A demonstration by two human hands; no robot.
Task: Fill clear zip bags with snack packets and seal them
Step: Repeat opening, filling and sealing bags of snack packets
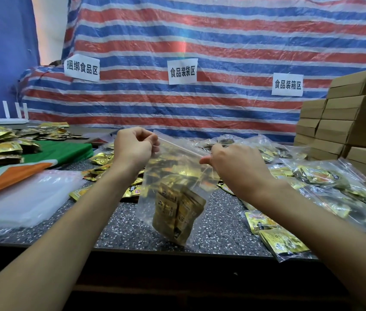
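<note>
Above the worktop, left hand and right hand pinch the filled zip bag at its mouth, sealing step; next, pressing the zip closed along its length.

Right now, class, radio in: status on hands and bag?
Left hand, right hand pinching zip bag top edge. Gold snack packets inside, hanging over countertop. Nothing blocking.

Cardboard boxes stacked right; white router far left.
</note>
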